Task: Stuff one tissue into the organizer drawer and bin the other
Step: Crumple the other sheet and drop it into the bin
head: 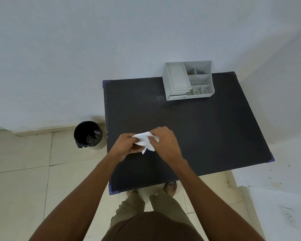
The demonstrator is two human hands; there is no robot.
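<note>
A crumpled white tissue (145,141) is held between both hands above the near-left part of the black table (207,133). My left hand (124,145) grips its left side and my right hand (163,140) pinches its right side. The grey organizer (188,80) stands at the table's far edge against the wall, with two small drawers (178,95) shut at its front left. A black-lined bin (88,134) stands on the floor just left of the table, with some white scrap inside. I see only one tissue.
A pale wall runs behind the table and another surface rises on the right. Beige floor tiles spread to the left and below. My feet (170,187) stand at the table's near edge.
</note>
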